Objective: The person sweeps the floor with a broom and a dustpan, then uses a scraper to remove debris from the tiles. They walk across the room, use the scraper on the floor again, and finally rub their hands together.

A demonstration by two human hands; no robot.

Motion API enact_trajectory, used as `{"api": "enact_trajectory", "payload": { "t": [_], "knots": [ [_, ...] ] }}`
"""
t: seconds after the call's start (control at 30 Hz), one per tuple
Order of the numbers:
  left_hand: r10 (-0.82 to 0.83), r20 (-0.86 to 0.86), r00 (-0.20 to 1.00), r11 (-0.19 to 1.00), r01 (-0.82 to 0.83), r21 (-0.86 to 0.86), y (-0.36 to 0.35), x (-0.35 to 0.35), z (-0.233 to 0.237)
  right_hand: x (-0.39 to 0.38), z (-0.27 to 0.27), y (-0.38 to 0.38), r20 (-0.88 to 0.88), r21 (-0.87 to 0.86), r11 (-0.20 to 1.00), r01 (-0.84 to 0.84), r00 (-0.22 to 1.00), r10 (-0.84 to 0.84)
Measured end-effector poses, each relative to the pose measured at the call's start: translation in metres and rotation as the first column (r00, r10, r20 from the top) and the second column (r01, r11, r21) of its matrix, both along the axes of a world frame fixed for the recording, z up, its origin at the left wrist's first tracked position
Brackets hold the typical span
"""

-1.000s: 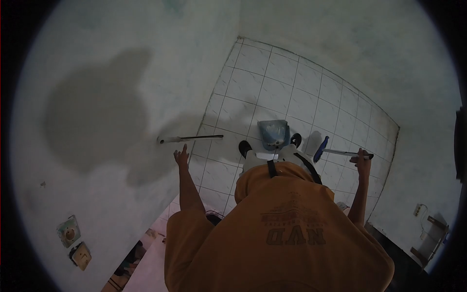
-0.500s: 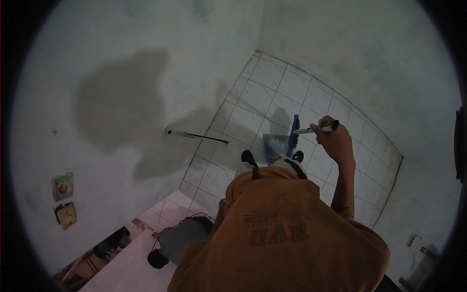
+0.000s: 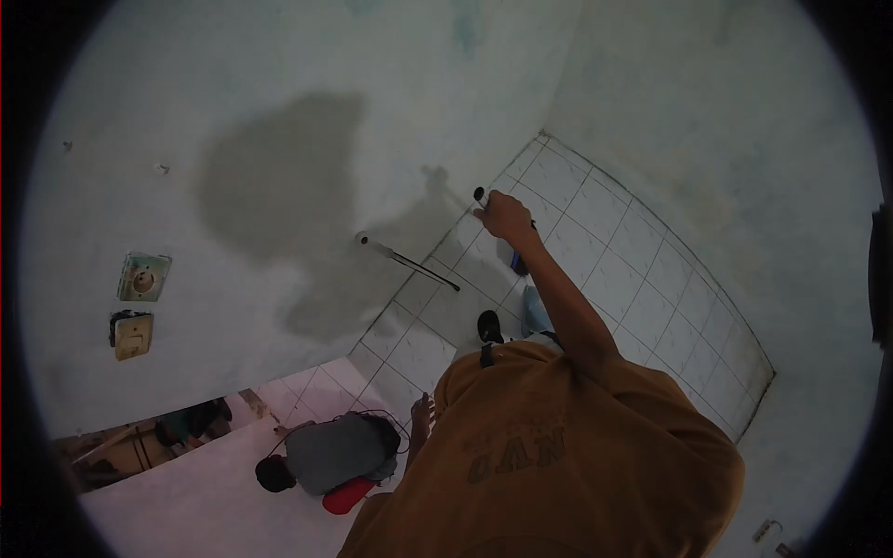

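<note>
My right hand (image 3: 505, 219) is wrapped around the upper end of a broom handle, whose black tip (image 3: 480, 194) sticks out past my fingers. Part of the broom's blue head (image 3: 519, 264) shows lower down, beside my forearm, which covers some of it. A bluish dustpan (image 3: 534, 312) lies on the floor by my feet, partly hidden by my arm and clothes. Down at my side hangs my left hand (image 3: 422, 410), fingers apart and holding nothing.
A thin dark stick with a pale end (image 3: 409, 260) slants between wall and tiled floor (image 3: 642, 279). At lower left, another person in grey (image 3: 337, 456) bends low near a red thing (image 3: 348, 496). A socket (image 3: 143, 277) and switch (image 3: 133, 336) are on the left wall.
My right hand has swung left and forward with the broom handle, and the forearm now crosses over the dustpan area. My left hand has come into clearer view, along with the other person.
</note>
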State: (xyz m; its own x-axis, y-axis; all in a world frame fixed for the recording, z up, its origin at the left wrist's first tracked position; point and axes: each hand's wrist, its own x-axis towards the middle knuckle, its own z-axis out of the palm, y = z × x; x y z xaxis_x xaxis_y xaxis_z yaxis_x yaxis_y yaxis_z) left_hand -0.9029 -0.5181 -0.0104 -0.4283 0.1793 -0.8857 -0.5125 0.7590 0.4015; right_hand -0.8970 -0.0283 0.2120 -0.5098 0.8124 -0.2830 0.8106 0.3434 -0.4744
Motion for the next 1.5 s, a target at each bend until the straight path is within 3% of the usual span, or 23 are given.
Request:
{"api": "enact_trajectory", "payload": {
  "t": [0.2, 0.37, 0.5, 0.6, 0.83, 0.93, 1.0, 1.07, 1.13, 1.23, 1.27, 1.3, 1.33, 1.37, 1.4, 1.43, 1.47, 1.5],
  "knots": [
    [0.005, 0.006, 1.0, 1.0, -0.005, -0.009, -0.012, 0.014, 0.004, -0.07, -0.092, 0.021, -0.314, -0.056, 0.998, 0.031, 0.948, -0.047],
    [-0.02, -0.007, 1.0, 1.0, 0.02, -0.021, -0.018, 0.021, 0.01, -0.12, -0.094, 0.037, -0.285, -0.11, 0.994, -0.001, 0.958, -0.031],
    [-0.24, -0.107, 0.965, 0.971, 0.235, -0.052, -0.019, 0.023, 0.006, -0.142, -0.093, 0.046, -0.297, -0.065, 0.998, 0.005, 0.955, -0.024],
    [0.114, 0.05, 0.992, 0.988, -0.108, -0.114, -0.017, 0.033, 0.021, -0.151, -0.103, 0.052, -0.34, -0.03, 1.0, -0.01, 0.94, 0.0],
    [0.236, 0.131, 0.963, 0.967, -0.22, -0.13, -0.049, 0.046, -0.012, -0.165, -0.13, 0.047, -0.398, -0.117, 0.992, -0.054, 0.917, 0.003],
    [0.255, 0.162, 0.953, 0.963, -0.235, -0.133, -0.058, 0.046, -0.025, -0.173, -0.14, 0.039, -0.482, -0.193, 0.981, -0.017, 0.873, -0.08],
    [0.161, 0.127, 0.979, 0.98, -0.144, -0.138, -0.04, 0.029, 0.001, -0.173, -0.145, 0.029, -0.448, -0.137, 0.982, 0.129, 0.876, -0.178],
    [0.064, 0.092, 0.994, 0.989, -0.051, -0.139, -0.032, 0.021, 0.009, -0.161, -0.144, 0.019, -0.458, -0.205, 0.971, 0.123, 0.865, -0.206],
    [0.271, 0.061, 0.961, 0.962, -0.268, -0.052, -0.026, 0.016, -0.001, -0.137, -0.142, 0.004, -0.481, -0.307, 0.949, 0.064, 0.85, -0.213],
    [0.263, 0.048, 0.964, 0.965, -0.262, -0.03, -0.014, 0.009, 0.0, -0.069, -0.144, -0.03, -0.465, -0.46, 0.871, -0.17, 0.882, -0.073],
    [0.225, 0.048, 0.973, 0.974, -0.224, -0.031, -0.011, 0.007, -0.001, -0.037, -0.138, -0.047, -0.467, -0.57, 0.795, -0.206, 0.878, -0.107],
    [0.185, 0.055, 0.981, 0.983, -0.184, -0.03, -0.007, 0.007, -0.003, -0.008, -0.158, -0.061, -0.414, -0.619, 0.746, -0.246, 0.909, -0.044],
    [0.14, 0.058, 0.988, 0.99, -0.138, -0.027, -0.002, 0.002, -0.003, 0.027, -0.146, -0.077, -0.323, -0.59, 0.752, -0.295, 0.939, 0.116],
    [0.097, 0.063, 0.993, 0.995, -0.095, -0.021, 0.002, -0.001, -0.007, 0.066, -0.179, -0.094, -0.254, -0.388, 0.826, -0.407, 0.91, 0.329],
    [0.051, 0.067, 0.996, 0.999, -0.05, -0.016, 0.007, -0.004, -0.011, 0.103, -0.162, -0.103, -0.209, -0.486, 0.745, -0.457, 0.889, 0.408],
    [0.0, 0.07, 0.998, 1.0, 0.001, -0.011, 0.011, -0.009, -0.014, 0.144, -0.204, -0.116, -0.017, -0.492, 0.745, -0.449, 0.861, 0.508],
    [-0.054, 0.068, 0.996, 0.998, 0.055, -0.005, 0.016, -0.015, -0.018, 0.185, -0.205, -0.124, 0.05, -0.441, 0.76, -0.477, 0.832, 0.552],
    [-0.122, 0.065, 0.99, 0.993, 0.122, 0.006, 0.023, -0.024, -0.021, 0.219, -0.198, -0.132, 0.124, -0.481, 0.786, -0.389, 0.857, 0.5]
  ]
}}
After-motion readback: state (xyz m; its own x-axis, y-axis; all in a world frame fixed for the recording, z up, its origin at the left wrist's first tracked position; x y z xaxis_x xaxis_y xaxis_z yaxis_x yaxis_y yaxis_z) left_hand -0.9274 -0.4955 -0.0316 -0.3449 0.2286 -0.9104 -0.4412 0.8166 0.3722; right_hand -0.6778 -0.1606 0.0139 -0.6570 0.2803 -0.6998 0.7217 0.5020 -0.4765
